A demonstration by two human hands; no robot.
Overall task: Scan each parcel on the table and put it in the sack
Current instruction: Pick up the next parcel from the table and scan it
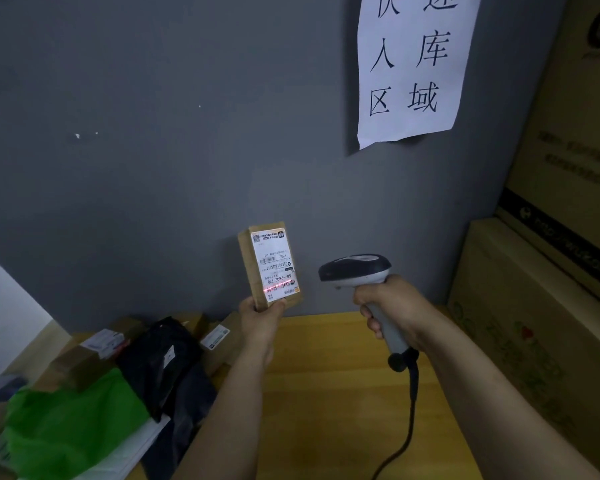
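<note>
Nearest the camera, two bare forearms reach forward over a yellow wooden table. A dark cable hangs down past the right forearm. At the table's left end lies a heap of parcels: a green soft packet in front, a black plastic mailer bag partly on top of it, small brown cardboard boxes behind, and a flat brown box with a white label next to the black bag.

Further out, the left hand pinches the lower end of a slim brown cardboard parcel, with the thumb on its front, and holds it upright in the air above the table, white shipping label facing the camera. A red scan line crosses the barcode near the label's lower edge. Just to its right, the right hand is wrapped around the grip of a grey and black handheld barcode scanner, whose head points left at the parcel without touching it.

Behind stands a grey wall bearing a white paper sign with black Chinese characters. Large stacked cardboard cartons fill the right side.
</note>
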